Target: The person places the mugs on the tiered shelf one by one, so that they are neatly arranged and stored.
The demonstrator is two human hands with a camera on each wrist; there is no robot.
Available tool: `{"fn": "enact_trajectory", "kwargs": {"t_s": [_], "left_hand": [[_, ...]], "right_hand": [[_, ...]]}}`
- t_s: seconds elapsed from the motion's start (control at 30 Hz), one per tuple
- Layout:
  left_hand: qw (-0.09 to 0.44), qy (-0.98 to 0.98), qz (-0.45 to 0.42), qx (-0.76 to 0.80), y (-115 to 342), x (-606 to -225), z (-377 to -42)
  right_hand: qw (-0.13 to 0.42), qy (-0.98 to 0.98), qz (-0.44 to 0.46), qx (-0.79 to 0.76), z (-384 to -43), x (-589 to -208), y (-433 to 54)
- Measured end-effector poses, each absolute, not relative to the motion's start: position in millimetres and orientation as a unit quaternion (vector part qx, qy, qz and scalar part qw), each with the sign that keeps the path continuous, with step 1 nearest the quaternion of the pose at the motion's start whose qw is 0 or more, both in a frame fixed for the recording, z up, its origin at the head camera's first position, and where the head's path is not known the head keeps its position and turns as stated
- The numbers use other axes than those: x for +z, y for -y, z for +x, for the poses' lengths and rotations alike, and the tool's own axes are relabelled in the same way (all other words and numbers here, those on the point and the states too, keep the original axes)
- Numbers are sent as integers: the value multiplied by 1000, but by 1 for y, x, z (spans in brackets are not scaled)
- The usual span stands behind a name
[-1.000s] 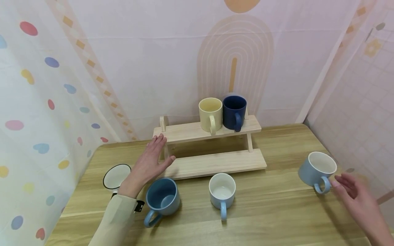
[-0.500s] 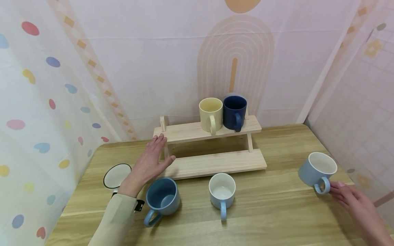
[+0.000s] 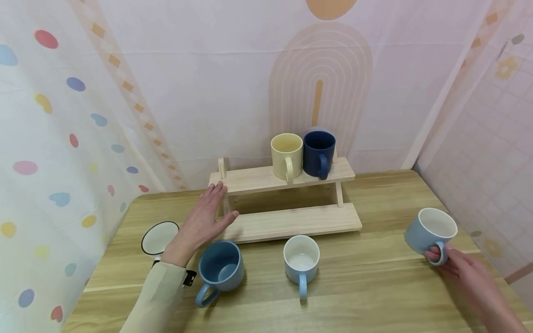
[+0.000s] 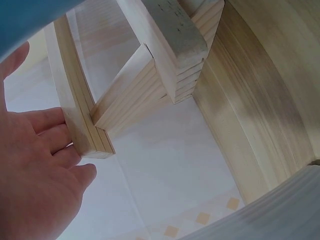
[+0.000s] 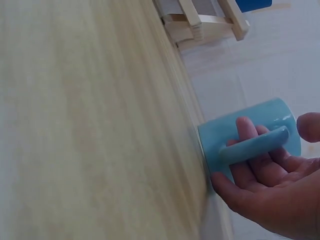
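Observation:
On the right of the table, my right hand [image 3: 466, 273] has its fingers through the handle of a light blue mug [image 5: 245, 122] with a white inside. The thumb stands a little apart from the handle in the right wrist view, and the mug's base is on the table. My left hand [image 3: 200, 222] rests its straight fingertips against the left end of the two-tier wooden shelf [image 3: 287, 224]; the left wrist view shows fingers touching the upper board's end [image 4: 82, 120]. On the upper tier stand a yellow mug [image 3: 286, 157] and a navy mug [image 3: 318, 155].
Before the shelf stand a second light blue mug [image 3: 301, 261] and a darker blue mug [image 3: 220, 268], handles toward me. A white mug with a black rim [image 3: 159, 238] is partly behind my left forearm. Patterned curtains [image 3: 200, 92] surround the wooden table [image 3: 358, 286].
My right hand has moved in to the light blue mug, and its fingers have passed through the handle. The left hand stays at the shelf end.

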State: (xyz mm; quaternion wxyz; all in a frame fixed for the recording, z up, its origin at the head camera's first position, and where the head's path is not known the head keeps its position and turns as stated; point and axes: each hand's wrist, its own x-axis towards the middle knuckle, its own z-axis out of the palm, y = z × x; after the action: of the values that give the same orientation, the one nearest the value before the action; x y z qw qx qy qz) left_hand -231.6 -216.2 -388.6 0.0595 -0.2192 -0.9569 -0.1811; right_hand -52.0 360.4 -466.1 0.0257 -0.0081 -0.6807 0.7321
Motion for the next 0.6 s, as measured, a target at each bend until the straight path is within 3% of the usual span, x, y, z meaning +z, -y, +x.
{"fn": "enact_trajectory", "kwargs": {"t_s": [0.6], "left_hand": [[56,957,-222,-179,217,-389,-231]], "right_hand": [[31,676,-47,735,-58,-469,-351]]}}
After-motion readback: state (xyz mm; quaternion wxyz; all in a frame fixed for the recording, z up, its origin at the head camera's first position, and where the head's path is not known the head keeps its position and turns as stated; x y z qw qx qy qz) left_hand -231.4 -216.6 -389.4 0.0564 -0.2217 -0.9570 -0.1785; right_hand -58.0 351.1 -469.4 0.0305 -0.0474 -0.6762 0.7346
